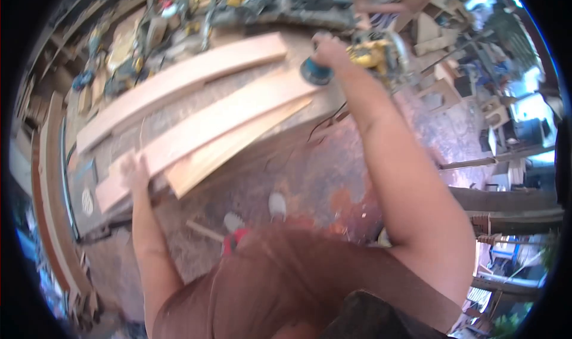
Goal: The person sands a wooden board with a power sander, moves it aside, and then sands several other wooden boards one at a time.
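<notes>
My right hand (330, 50) is closed round the top of a teal electric sander (316, 72). The sander's round base rests at the far right end of a long pale wooden board (220, 118). Near the board's left end, my left hand (136, 171) grips it over the near edge; the fingers are somewhat blurred. A second thick board (185, 83) lies behind, roughly parallel. A thinner, yellowish plank (232, 148) sticks out from under the near side of the first board.
Power tools, among them a yellow one (372, 53), crowd the bench's back and right. A perforated sanding disc (87, 201) lies at the bench's left end. Long planks (53, 190) stand at the left. Wood offcuts (435, 35) are piled at the upper right.
</notes>
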{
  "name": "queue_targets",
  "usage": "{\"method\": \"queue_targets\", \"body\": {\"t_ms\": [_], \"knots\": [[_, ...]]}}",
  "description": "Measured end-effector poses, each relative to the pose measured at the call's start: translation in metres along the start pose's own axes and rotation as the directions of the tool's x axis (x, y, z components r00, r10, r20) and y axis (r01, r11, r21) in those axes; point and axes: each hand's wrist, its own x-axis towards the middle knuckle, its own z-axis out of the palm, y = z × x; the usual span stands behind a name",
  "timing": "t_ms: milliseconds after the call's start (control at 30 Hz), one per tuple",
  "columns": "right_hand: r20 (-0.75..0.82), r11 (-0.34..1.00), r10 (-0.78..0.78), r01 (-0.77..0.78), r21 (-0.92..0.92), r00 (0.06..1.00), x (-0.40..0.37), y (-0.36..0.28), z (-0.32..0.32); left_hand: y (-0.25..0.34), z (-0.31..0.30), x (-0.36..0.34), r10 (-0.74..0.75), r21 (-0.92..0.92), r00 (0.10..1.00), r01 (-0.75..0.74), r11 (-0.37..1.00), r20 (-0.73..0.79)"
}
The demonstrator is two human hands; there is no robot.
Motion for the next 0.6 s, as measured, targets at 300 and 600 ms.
{"method": "queue_targets", "body": {"t_ms": [300,600], "knots": [[0.097,0.988,-0.144,0.138,0.067,0.985,-0.021,-0.067,-0.028,0.023,-0.037,-0.024,-0.084,0.078,0.995,0.081,0.994,0.044],[-0.021,0.935,-0.354,0.354,0.021,0.935,-0.064,-0.246,-0.015,0.004,-0.021,-0.028,0.408,-0.304,0.887,-0.459,0.835,-0.218]]}}
